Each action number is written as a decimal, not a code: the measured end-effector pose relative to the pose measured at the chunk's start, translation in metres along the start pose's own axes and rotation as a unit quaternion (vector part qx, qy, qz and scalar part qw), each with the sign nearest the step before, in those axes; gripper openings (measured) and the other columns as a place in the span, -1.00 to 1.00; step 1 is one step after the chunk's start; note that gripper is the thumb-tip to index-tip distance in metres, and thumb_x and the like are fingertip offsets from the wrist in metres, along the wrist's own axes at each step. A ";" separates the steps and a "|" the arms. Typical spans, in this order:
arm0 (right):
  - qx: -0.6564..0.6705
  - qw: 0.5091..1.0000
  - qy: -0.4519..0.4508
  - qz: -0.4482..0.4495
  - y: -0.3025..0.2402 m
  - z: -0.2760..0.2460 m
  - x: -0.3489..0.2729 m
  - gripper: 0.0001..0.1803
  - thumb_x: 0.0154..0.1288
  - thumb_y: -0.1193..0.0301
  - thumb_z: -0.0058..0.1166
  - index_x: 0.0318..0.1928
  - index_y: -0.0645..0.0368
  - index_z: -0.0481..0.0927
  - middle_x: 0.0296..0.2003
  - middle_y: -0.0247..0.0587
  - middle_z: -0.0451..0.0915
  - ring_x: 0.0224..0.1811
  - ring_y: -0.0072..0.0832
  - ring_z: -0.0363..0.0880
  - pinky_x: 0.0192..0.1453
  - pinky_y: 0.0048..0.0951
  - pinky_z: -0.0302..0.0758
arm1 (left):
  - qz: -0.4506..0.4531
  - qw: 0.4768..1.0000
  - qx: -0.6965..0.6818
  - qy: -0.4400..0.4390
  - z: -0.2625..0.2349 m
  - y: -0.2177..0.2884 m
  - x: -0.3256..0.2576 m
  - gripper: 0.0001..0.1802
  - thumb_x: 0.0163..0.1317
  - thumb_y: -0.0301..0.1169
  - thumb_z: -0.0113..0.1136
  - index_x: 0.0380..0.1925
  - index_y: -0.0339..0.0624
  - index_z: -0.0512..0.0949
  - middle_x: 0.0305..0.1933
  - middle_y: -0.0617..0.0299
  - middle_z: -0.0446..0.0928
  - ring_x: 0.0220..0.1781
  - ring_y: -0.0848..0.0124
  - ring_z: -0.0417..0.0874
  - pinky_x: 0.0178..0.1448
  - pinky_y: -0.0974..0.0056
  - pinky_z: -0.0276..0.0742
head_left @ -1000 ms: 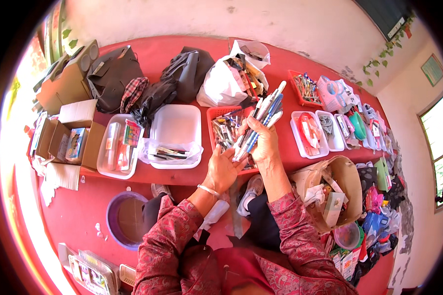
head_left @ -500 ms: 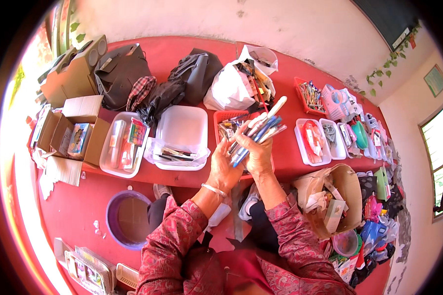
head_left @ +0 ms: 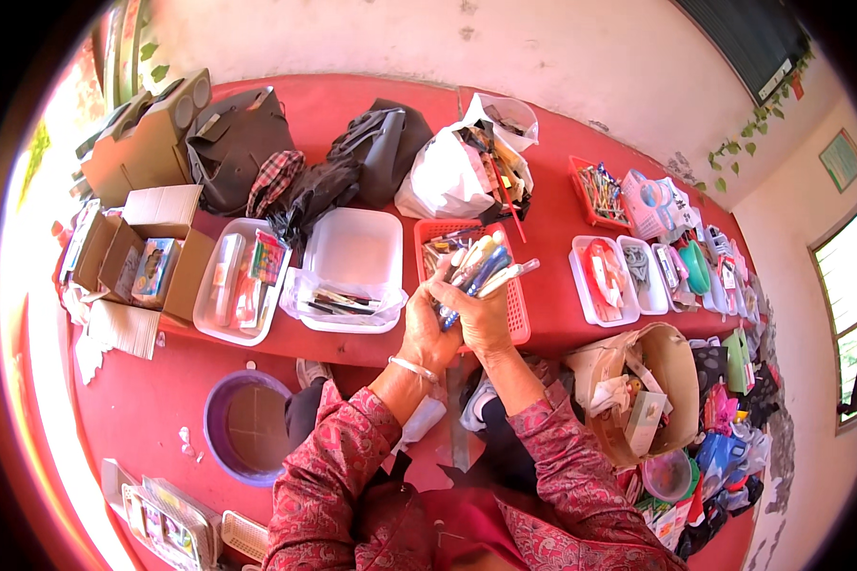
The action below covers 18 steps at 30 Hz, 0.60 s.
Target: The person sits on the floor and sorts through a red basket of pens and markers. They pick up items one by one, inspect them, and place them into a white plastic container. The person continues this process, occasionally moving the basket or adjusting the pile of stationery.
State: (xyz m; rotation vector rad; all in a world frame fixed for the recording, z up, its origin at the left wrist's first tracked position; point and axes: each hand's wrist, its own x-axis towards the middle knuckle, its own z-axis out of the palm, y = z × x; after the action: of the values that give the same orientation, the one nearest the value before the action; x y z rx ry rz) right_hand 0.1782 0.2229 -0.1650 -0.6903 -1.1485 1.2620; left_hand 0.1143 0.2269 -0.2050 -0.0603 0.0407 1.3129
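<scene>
A loose bundle of pens [head_left: 486, 269], white, blue and yellowish, is gripped between my two hands over the near part of a red plastic basket [head_left: 517, 317]. My left hand [head_left: 428, 322], with a pale bangle at the wrist, closes round the bundle's left side. From the right, my right hand [head_left: 481, 324] wraps the same bundle, its thumb lying across the pens. Their upper ends fan out to the upper right. More pens lie inside the basket, behind the hands. My fingers hide the lower part of the bundle.
Left of the basket sits a clear tray [head_left: 352, 228] with bagged pens. Behind stand a white plastic bag [head_left: 445, 176] and black bags [head_left: 381, 147]. At right are a red basket of pens [head_left: 600, 193] and white trays [head_left: 607, 281]. A purple basin [head_left: 248, 426] and a carton [head_left: 671, 381] stand below.
The bundle has come down slightly and its pens have shifted, with their tips now lower and tilted more to the right. Both hands still hold it.
</scene>
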 end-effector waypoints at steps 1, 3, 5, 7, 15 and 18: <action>0.004 1.000 0.018 -0.001 0.002 -0.001 0.000 -0.54 -0.04 0.74 0.10 -0.09 0.18 0.36 -0.29 -0.34 0.45 -0.28 -0.58 0.49 -0.18 -0.56 0.48 | -0.009 1.000 0.003 0.023 -0.006 -0.001 0.002 -0.62 0.20 -0.36 -0.17 0.00 -0.22 0.40 0.00 0.07 0.46 -0.01 0.25 0.49 0.14 0.15 0.37; 0.014 0.998 0.054 -0.001 0.005 0.001 0.004 -0.59 -0.01 0.75 0.06 -0.11 0.18 0.37 -0.29 -0.34 0.45 -0.30 -0.59 0.49 -0.21 -0.56 0.48 | -0.025 0.997 0.012 0.069 -0.017 -0.001 0.004 -0.60 0.18 -0.33 -0.12 0.00 -0.23 0.39 -0.01 0.07 0.47 -0.05 0.24 0.50 0.11 0.14 0.38; 0.050 0.994 0.099 0.015 0.006 -0.004 0.013 -0.77 0.04 0.68 0.04 -0.26 0.23 0.40 -0.48 -0.26 0.48 -0.52 -0.51 0.50 -0.36 -0.51 0.49 | -0.028 0.994 0.066 0.079 -0.023 -0.001 0.002 -0.55 0.18 -0.19 -0.08 0.00 -0.23 0.39 0.02 0.08 0.43 0.01 0.26 0.45 0.17 0.14 0.28; 0.077 0.989 0.119 0.045 0.000 -0.012 0.019 -0.82 0.05 0.63 0.04 -0.29 0.25 0.40 -0.57 -0.23 0.46 -0.58 -0.46 0.48 -0.43 -0.50 0.46 | -0.039 0.994 0.084 0.052 -0.027 0.005 0.001 -0.52 0.19 -0.15 -0.09 0.01 -0.23 0.37 0.05 0.09 0.40 0.06 0.27 0.41 0.20 0.16 0.21; 0.088 0.954 0.032 0.285 0.007 -0.041 0.016 -0.88 0.01 0.52 0.15 -0.39 0.20 0.51 -0.62 -0.29 0.50 -0.68 -0.53 0.47 -0.60 -0.57 0.44 | -0.018 0.917 0.399 0.013 -0.007 0.028 -0.008 -0.36 0.16 -0.16 0.11 0.15 -0.29 0.19 -0.14 0.20 0.41 -0.07 0.47 0.45 -0.06 0.41 0.35; 0.069 0.963 0.045 0.258 0.016 -0.042 0.011 -0.87 0.02 0.51 0.17 -0.38 0.20 0.51 -0.62 -0.31 0.50 -0.66 -0.56 0.46 -0.60 -0.58 0.42 | -0.066 0.919 0.387 -0.036 0.003 0.015 -0.014 -0.39 0.12 -0.27 0.19 0.11 -0.22 0.19 -0.11 0.28 0.41 -0.13 0.50 0.44 -0.04 0.35 0.39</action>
State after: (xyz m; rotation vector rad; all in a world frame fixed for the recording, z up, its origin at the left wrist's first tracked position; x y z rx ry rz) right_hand 0.2102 0.2451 -0.1903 -0.9698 -0.8181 1.7096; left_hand 0.0960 0.2173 -0.2009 0.6516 0.4837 1.0862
